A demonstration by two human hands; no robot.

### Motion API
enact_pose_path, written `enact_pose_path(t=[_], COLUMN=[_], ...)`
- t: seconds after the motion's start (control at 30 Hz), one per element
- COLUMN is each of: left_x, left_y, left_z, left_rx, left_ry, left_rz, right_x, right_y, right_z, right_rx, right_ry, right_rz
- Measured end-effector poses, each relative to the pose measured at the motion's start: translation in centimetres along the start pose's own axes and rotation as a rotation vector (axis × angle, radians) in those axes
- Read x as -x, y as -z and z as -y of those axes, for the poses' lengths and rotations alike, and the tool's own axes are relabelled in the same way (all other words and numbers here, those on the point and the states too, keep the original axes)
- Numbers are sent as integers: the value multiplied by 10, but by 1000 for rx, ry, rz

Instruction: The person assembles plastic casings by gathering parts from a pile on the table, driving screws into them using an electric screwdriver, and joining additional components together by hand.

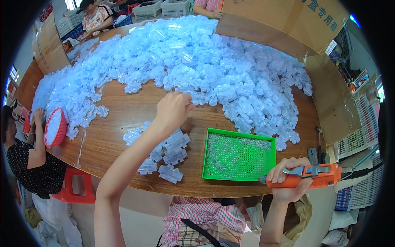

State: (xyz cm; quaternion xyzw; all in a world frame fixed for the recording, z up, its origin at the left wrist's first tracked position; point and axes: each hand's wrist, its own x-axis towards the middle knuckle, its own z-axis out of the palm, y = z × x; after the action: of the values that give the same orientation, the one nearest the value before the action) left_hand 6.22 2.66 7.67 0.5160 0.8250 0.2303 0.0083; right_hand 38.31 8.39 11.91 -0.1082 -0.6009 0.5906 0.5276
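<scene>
My left hand reaches over the table to the near edge of a big heap of clear plastic parts. Its fingers are curled down; whatever they hold, if anything, is hidden beneath them. In my right hand lies an orange electric screwdriver, fingers wrapped round its body, its tip pointing left. That tip is at the lower right corner of a green tray with many small metal screws. Under my left forearm sits a smaller group of clear plastic parts.
Cardboard sheets wall off the right and back. At the left, another person works beside a red basket. More people sit across the table. Dark tools lie at the right edge. A red stool stands lower left.
</scene>
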Motion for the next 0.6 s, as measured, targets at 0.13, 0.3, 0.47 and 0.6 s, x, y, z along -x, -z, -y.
enact_pose_path(t=[0.13, 0.3, 0.47, 0.6], left_x=[-46, -55, -21, 44], left_y=[-43, -56, -17, 10], left_z=[13, 17, 3, -59], left_rx=[-151, -284, 18, 358], left_ry=[-197, -245, -224, -301], left_rz=[-170, -20, -48, -25], right_x=[4, 4, 3, 6], right_y=[2, 13, 21, 32], right_z=[4, 0, -12, -34], right_rx=[-1, 0, 43, 97], right_ry=[0, 5, -75, -126], right_rz=[22, 24, -37, -40])
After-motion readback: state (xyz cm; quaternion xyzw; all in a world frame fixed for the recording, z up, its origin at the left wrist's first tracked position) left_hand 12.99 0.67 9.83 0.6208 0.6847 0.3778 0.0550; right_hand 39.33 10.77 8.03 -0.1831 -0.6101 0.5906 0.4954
